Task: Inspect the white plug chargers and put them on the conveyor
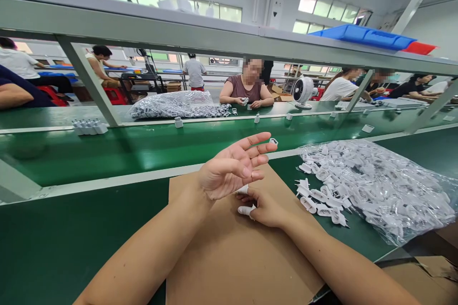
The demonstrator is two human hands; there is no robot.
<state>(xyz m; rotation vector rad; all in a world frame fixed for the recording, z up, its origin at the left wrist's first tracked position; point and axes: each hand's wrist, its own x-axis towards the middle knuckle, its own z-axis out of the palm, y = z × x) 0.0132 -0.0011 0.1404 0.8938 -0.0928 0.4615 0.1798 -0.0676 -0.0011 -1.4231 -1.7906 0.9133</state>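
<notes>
My left hand (236,166) is raised over the cardboard sheet (246,257), palm turned sideways and fingers spread, with nothing in it. Just beyond its fingertips a small white plug housing (274,141) sits on the green conveyor belt, partly covered by the fingers; whether they touch is unclear. My right hand (266,207) is low over the cardboard, behind and below the left wrist. White coverings wrap its thumb and a finger, which are apart with nothing visible between them. The left hand hides part of it. Loose white plug parts (322,205) lie to its right.
A clear plastic bag (379,186) of white plug parts lies at right. White housings (179,123) are spaced along the belt (107,152), with a grouped row (89,127) at left. A shelf beam (214,33) crosses overhead on slanted posts. A co-worker (246,88) sits opposite, handling parts.
</notes>
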